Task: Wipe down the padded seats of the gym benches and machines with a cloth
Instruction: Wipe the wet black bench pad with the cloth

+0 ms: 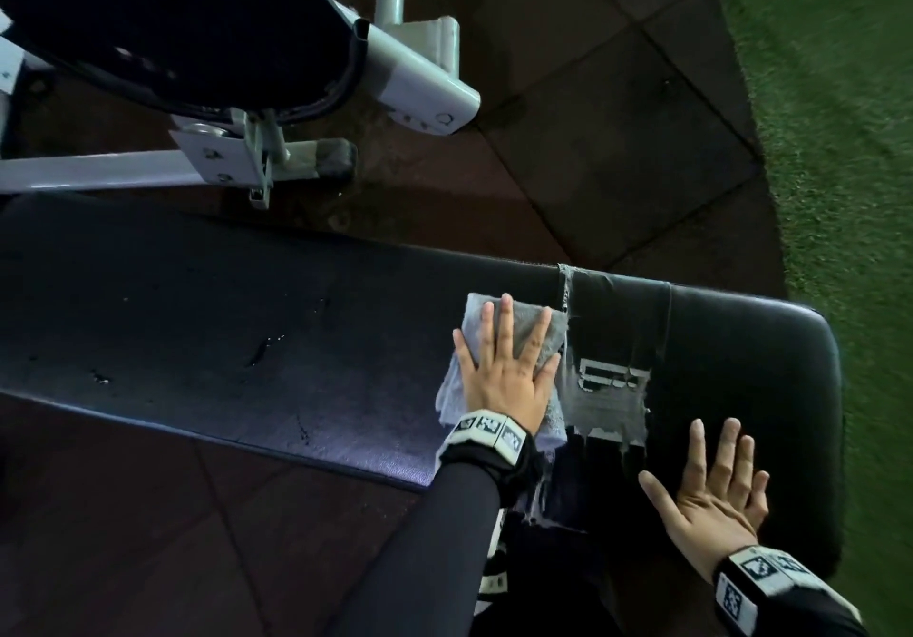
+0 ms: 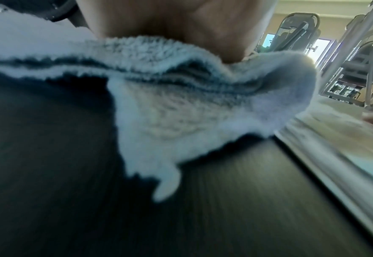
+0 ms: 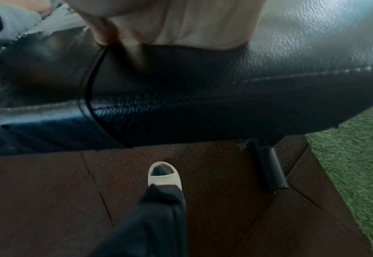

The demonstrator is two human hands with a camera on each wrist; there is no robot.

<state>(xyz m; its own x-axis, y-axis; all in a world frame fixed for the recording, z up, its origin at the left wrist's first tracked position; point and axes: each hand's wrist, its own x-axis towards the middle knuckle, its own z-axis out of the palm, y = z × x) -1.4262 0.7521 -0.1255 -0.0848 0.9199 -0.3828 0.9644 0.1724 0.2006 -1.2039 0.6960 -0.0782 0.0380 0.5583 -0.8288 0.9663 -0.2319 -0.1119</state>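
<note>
A long black padded bench [image 1: 222, 320] runs across the head view. My left hand [image 1: 504, 364] lies flat with straight fingers on a folded grey cloth [image 1: 536, 335], pressing it onto the pad near a grey taped patch [image 1: 607, 404]. In the left wrist view the fluffy cloth [image 2: 170, 118] bunches under my palm on the dark pad [image 2: 49, 173]. My right hand [image 1: 716, 493] rests flat and empty on the bench's right end, near its front edge. The right wrist view shows that palm [image 3: 181, 22] on the shiny black vinyl [image 3: 203, 90].
A second black padded seat [image 1: 163, 23] on a white metal frame [image 1: 420, 78] stands behind the bench. Dark rubber floor tiles [image 1: 617, 117] surround it, with green turf [image 1: 840, 142] to the right. My foot in a white slipper [image 3: 164, 175] stands by the bench leg [image 3: 269, 167].
</note>
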